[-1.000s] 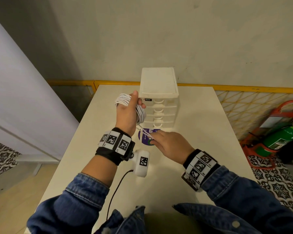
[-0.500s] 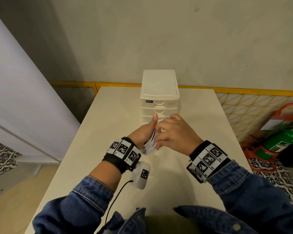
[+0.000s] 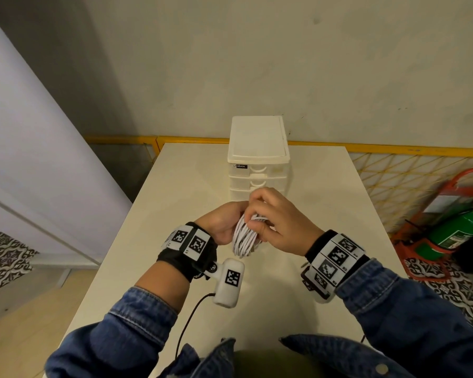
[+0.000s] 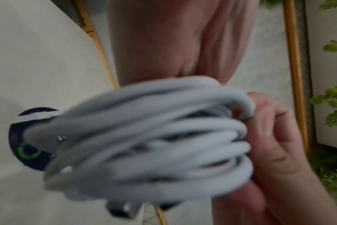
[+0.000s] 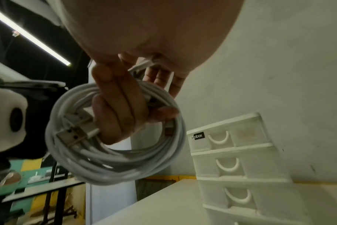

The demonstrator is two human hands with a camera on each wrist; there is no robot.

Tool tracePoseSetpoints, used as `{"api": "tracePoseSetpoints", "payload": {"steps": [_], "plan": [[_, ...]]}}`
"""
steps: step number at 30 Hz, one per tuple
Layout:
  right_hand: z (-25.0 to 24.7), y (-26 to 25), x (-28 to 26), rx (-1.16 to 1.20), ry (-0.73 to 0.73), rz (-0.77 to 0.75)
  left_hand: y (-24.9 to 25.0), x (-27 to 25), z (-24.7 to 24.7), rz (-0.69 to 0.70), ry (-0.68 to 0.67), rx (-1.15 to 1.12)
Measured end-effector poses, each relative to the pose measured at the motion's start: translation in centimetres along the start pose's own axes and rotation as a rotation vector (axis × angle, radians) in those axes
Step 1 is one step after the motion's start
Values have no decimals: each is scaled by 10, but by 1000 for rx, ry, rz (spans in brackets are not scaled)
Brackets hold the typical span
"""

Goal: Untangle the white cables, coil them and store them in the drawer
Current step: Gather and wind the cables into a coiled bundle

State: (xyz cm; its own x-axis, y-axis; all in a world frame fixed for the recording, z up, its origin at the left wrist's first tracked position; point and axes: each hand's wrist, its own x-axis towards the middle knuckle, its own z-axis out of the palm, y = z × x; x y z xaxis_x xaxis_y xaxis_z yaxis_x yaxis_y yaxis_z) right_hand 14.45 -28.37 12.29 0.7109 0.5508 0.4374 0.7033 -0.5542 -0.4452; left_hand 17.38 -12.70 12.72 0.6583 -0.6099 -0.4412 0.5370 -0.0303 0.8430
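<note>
White cable coil (image 3: 245, 236) between both hands; left fingers (image 5: 113, 106) through loop, right fingers (image 3: 260, 199) curled over top.

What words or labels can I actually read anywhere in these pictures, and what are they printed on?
"abox": the readable end of a black label on the top drawer of the white drawer unit; its first letters are unclear.
Dark round sticker on the table: white lettering and a green logo, too blurred to read.
Wristband markers: black-and-white square codes, with tiny characters too small to read.
Green cylinder: its label is too small to read.
</note>
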Motion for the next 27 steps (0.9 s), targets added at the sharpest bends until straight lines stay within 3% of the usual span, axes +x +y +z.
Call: {"api": "tracePoseSetpoints", "payload": {"steps": [8,12,17,19,24,27], "plan": [[11,4,-5,338,63,163,8,-5,9,-8,-54,50],[14,8,-9,418,111,231,5,-1,12,-5,-67,2],[16,11,-18,439,185,279,3,7,20,51,12,90],[16,11,-22,449,227,313,2,8,21,63,-20,125],[18,22,-35,534,371,327,-4,6,15,154,-130,496],[20,22,-38,571,387,385,-6,6,13,149,-128,552]]}}
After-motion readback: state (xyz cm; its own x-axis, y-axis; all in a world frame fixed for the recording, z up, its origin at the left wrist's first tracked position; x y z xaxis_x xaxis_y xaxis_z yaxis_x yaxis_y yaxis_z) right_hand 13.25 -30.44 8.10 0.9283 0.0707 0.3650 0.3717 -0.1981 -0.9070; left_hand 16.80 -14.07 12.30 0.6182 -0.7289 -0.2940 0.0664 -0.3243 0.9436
